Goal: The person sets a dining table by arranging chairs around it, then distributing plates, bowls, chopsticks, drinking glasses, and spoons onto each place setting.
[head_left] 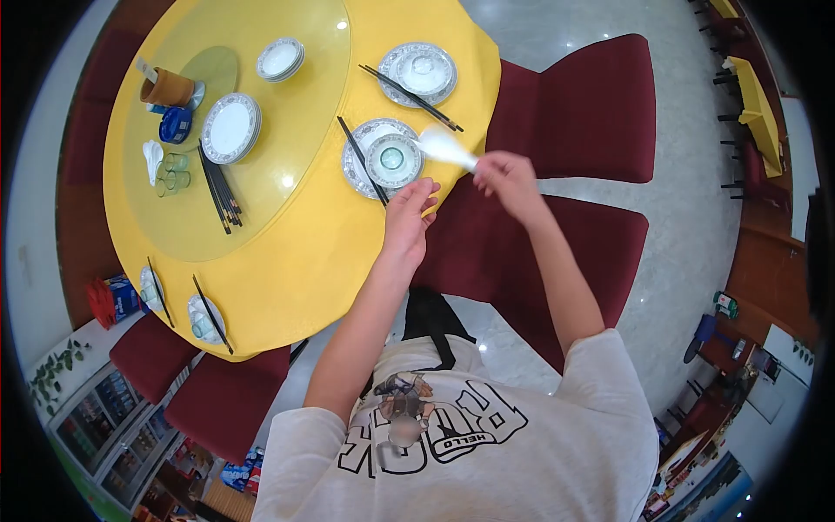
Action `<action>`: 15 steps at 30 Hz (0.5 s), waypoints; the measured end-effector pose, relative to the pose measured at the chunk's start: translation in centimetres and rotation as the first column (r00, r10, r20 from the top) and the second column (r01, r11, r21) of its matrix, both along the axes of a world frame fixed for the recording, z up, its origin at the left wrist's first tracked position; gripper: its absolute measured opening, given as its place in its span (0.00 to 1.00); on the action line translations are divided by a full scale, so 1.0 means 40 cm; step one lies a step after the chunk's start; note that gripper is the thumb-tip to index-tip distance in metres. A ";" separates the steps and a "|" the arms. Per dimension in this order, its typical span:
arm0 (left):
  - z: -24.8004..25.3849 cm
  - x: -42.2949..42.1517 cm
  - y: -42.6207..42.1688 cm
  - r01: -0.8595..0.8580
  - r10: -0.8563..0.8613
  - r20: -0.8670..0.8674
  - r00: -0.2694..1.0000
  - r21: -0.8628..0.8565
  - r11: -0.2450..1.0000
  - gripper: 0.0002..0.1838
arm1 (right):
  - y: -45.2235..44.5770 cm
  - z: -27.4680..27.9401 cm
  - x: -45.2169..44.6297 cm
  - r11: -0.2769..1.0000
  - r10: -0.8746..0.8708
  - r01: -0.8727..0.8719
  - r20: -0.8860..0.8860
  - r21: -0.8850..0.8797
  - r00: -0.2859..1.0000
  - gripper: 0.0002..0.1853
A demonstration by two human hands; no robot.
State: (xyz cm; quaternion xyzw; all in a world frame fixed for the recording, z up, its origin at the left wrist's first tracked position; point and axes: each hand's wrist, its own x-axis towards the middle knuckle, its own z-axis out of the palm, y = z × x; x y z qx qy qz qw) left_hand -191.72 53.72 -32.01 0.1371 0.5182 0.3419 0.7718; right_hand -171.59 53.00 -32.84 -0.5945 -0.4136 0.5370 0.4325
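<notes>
In my right hand (506,181) is a white spoon (448,148), gripped by its handle end and blurred, its broad part pointing left over the table edge. My left hand (407,213) is at the near edge of a place setting, fingers curled; whether they hold anything I cannot make out. Just beyond it, a patterned bowl (407,177) rests on a patterned plate (355,174). A greenish glass (391,157) sits in the bowl. Black chopsticks (358,155) lie across the plate's left side, with their lower ends by my left hand.
The round yellow-covered table (296,300) has a glass turntable (287,222) carrying stacked plates (230,129), stacked bowls (280,59), chopsticks (219,191), glasses (172,181) and spoons (152,159). Another setting (422,74) is farther along. Dark red chairs (600,109) stand at right.
</notes>
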 end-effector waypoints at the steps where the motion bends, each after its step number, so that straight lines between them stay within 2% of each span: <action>1: 0.003 -0.006 -0.001 -0.005 0.005 0.002 1.000 0.000 1.000 0.10 | 0.041 -0.027 0.038 0.995 -0.101 0.101 -0.018 0.024 0.995 0.08; 2: 0.008 -0.019 -0.006 0.015 -0.015 0.013 1.000 -0.003 1.000 0.11 | 0.084 -0.011 0.058 0.975 -0.215 0.215 -0.015 0.056 0.977 0.09; 3: 0.011 -0.036 -0.014 0.037 -0.037 0.022 0.999 -0.006 0.999 0.11 | 0.144 -0.050 0.093 0.956 -0.263 0.248 0.082 0.156 0.961 0.10; 4: 0.008 -0.063 -0.028 0.035 -0.035 0.018 0.999 -0.010 0.999 0.11 | 0.200 -0.085 0.129 0.951 -0.285 0.261 0.146 0.163 0.947 0.11; 5: 0.002 -0.098 -0.047 0.040 -0.040 0.027 0.999 -0.007 0.999 0.11 | 0.253 -0.106 0.151 0.954 -0.277 0.256 0.132 0.158 0.952 0.11; 6: -0.001 -0.133 -0.067 0.050 -0.050 0.034 0.998 -0.006 0.999 0.11 | 0.303 -0.130 0.171 0.964 -0.256 0.236 0.195 0.122 0.947 0.11; 9: 0.011 -0.246 -0.122 0.002 -0.004 -0.099 0.995 -0.017 1.000 0.10 | 0.424 -0.194 0.182 0.962 -0.272 0.257 0.227 0.096 0.935 0.12; 11: 0.016 -0.326 -0.165 -0.042 0.041 -0.157 0.987 -0.004 0.999 0.08 | 0.482 -0.239 0.177 0.969 -0.239 0.247 0.329 0.016 0.914 0.12; 12: 0.017 -0.359 -0.184 -0.072 0.071 -0.178 0.982 0.004 0.997 0.07 | 0.498 -0.249 0.178 0.969 -0.236 0.245 0.326 0.014 0.915 0.12; 14: 0.022 -0.426 -0.216 -0.094 0.094 -0.187 0.978 0.008 0.996 0.05 | 0.528 -0.269 0.169 0.981 -0.163 0.194 0.474 -0.018 0.865 0.12; 15: 0.027 -0.444 -0.226 -0.113 0.113 -0.193 0.975 0.012 0.994 0.04 | 0.539 -0.280 0.168 0.982 -0.155 0.187 0.472 -0.021 0.868 0.12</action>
